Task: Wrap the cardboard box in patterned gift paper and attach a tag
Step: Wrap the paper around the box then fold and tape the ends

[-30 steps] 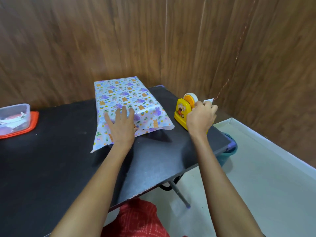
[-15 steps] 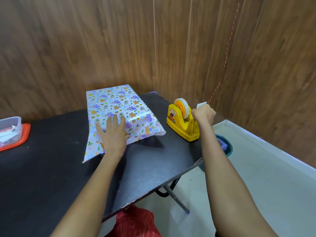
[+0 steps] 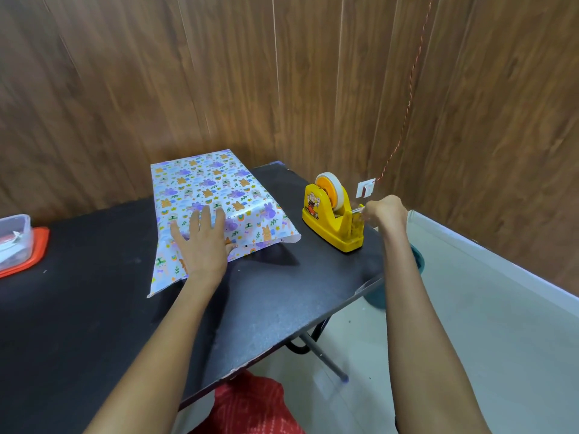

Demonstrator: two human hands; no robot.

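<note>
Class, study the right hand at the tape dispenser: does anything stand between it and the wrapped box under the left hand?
Yes: the yellow dispenser itself stands between the right hand, pinching tape, and the box. Round its near side lies only black table.

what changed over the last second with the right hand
The right hand moved from on top of the yellow tape dispenser to its cutter end and drew off to the right; it now seems to pinch a tape strip pulled from the cutter. Unchanged: the left hand presses flat on the patterned gift paper, and the dispenser stands on the black table.
</note>
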